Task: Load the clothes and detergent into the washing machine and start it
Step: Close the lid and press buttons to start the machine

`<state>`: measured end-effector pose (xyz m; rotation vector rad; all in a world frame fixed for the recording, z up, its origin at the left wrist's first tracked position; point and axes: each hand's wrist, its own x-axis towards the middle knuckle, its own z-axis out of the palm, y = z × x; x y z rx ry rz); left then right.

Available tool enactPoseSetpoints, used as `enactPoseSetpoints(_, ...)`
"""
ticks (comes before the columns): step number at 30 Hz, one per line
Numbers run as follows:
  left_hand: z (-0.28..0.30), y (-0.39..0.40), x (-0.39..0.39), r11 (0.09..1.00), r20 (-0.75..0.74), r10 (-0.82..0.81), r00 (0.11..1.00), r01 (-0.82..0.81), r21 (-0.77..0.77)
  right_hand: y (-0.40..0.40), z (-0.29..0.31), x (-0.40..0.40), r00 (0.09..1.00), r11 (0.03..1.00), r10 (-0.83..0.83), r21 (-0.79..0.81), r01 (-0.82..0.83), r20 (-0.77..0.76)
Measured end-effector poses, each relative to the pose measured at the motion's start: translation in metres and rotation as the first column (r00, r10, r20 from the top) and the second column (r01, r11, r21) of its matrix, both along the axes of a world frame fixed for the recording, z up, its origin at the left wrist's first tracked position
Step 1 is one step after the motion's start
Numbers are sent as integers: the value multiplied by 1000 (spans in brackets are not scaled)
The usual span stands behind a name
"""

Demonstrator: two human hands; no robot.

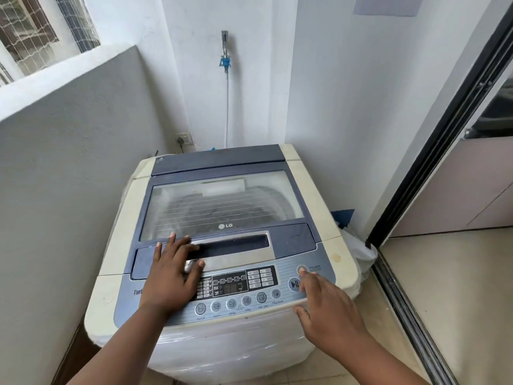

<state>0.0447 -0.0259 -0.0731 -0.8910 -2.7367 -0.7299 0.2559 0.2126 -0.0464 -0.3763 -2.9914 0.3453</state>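
A: Where was the washer (222, 240)?
B: At center, lid (222, 201) closed.
A: And the hands?
B: Left hand (172, 276), at 8 o'clock, lay flat on the handle (233, 245), fingers spread, grasping nothing. Right hand (327, 309), at 4 o'clock, was released, one finger by the power button (301, 269).

White walls (347, 79), grey parapet (69, 148) left, netted window (27, 29) above it, wall tap (224, 51) with hose, socket (183, 139), sliding door (444, 134) right, beige tile floor (444, 287), daylight
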Motion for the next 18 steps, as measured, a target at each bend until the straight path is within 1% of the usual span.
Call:
enactPoseSetpoints(2, -1, 0, 0, 1000, 0, -3, 1000, 3, 0, 0, 14, -9, 996, 1000, -3, -2, 3, 86)
enactPoseSetpoints(4, -1, -1, 0, 1000, 2, -2, 1000, 2, 0, -3, 25, -17, 989, 998, -15, 60, 6, 144)
enactPoseSetpoints(7, 0, -1, 1, 1000, 12, 2, 1000, -2, 1, -6, 35, -24, 978, 994, -39, 103, 18, 204)
enactPoseSetpoints(9, 1, -1, 2, 1000, 22, 4, 1000, -4, -2, -4, 36, -25, 970, 996, -29, 94, 7, 241)
enactPoseSetpoints(11, 3, -1, 4, 1000, 27, 1, 1000, -1, -3, 0, 36, -20, 972, 999, -12, 42, 2, 234)
enactPoseSetpoints(14, 6, -1, 4, 1000, 30, 1, 1000, 0, -6, 6, 31, -9, 985, 997, 7, -80, 7, 172)
enactPoseSetpoints(16, 8, -1, 4, 1000, 36, 5, 999, -5, -13, 9, 21, 1, 994, 986, -5, -163, 23, 109)
enactPoseSetpoints(18, 7, 0, 4, 1000, 42, 8, 999, -8, -13, 11, 4, 12, 1000, 975, 2, -221, 1, 12)
